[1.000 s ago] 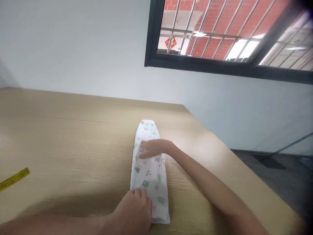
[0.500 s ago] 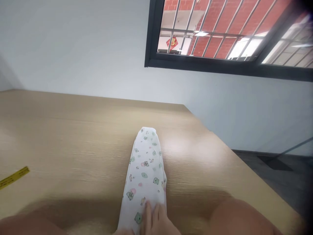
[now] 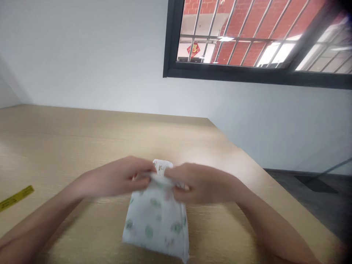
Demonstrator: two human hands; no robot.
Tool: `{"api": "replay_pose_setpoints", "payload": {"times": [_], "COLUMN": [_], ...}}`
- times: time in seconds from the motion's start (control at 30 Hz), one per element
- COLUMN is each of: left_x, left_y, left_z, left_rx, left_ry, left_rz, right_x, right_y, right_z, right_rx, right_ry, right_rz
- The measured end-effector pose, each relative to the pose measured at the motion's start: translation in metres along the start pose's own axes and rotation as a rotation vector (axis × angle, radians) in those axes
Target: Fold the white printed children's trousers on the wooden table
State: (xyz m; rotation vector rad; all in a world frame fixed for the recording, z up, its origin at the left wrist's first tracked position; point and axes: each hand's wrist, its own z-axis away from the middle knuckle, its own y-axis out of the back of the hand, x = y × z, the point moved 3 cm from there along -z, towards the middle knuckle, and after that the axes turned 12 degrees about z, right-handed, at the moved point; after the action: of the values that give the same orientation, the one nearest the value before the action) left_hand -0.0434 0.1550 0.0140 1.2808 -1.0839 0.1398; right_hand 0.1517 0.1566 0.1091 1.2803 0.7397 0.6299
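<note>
A white folded cloth (image 3: 156, 216) with green and pink cartoon prints lies lengthwise on the tabletop, narrower at its far end. Both hands meet over its upper part. My left hand (image 3: 129, 178) is closed, thumb and fingers gripping the cloth from the left. From the other side, my right hand (image 3: 199, 183) pinches the same raised part, somewhat smeared by motion. Between the hands the fabric bunches up and looks blurred. Past the fingers the far tip shows, while the wider near part spreads below the hands.
The light wood table (image 3: 82, 146) has a slanting right edge, with dark floor (image 3: 297, 198) beyond it. A yellow label strip (image 3: 16, 198) sticks to the table at left. A white wall (image 3: 96, 55) and a barred window (image 3: 242, 36) stand behind.
Both hands have moved from the cloth's near end up to its far part and now grip it. The cloth looks shorter, its near edge now in view and its far tip closer.
</note>
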Motion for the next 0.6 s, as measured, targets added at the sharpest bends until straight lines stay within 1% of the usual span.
{"api": "replay_pose_setpoints", "payload": {"times": [0.07,0.13,0.17,0.23,0.3,0.37,0.4,0.47,0.53,0.57,0.6], "left_x": [-0.006,-0.014,-0.019,-0.03,-0.041,-0.048,-0.049,-0.046,-0.037,-0.029,-0.021], "left_y": [0.01,0.015,0.015,0.011,0.003,-0.002,-0.003,0.002,0.01,0.015,0.018], "left_z": [-0.039,-0.07,-0.081,-0.094,-0.099,-0.1,-0.099,-0.097,-0.092,-0.089,-0.086], "left_rx": [0.022,0.034,0.036,0.045,0.069,0.115,0.15,0.246,0.349,0.384,0.386], "left_ry": [0.021,0.031,0.034,0.042,0.053,0.049,0.04,0.011,-0.024,-0.048,-0.078], "left_rz": [0.059,0.116,0.137,0.158,0.158,0.158,0.158,0.16,0.167,0.18,0.211], "right_x": [0.032,0.062,0.074,0.091,0.099,0.097,0.093,0.08,0.06,0.049,0.037], "right_y": [-0.002,-0.015,-0.023,-0.038,-0.05,-0.056,-0.055,-0.05,-0.044,-0.044,-0.046], "right_z": [-0.015,-0.027,-0.033,-0.044,-0.052,-0.057,-0.058,-0.058,-0.054,-0.052,-0.049], "right_rx": [-0.026,-0.054,-0.069,-0.101,-0.134,-0.144,-0.121,-0.004,0.134,0.166,0.171], "right_ry": [-0.173,-0.307,-0.351,-0.406,-0.421,-0.422,-0.427,-0.412,-0.312,-0.222,-0.117], "right_rz": [-0.026,-0.029,-0.02,0.012,0.049,0.107,0.171,0.353,0.46,0.442,0.38]}}
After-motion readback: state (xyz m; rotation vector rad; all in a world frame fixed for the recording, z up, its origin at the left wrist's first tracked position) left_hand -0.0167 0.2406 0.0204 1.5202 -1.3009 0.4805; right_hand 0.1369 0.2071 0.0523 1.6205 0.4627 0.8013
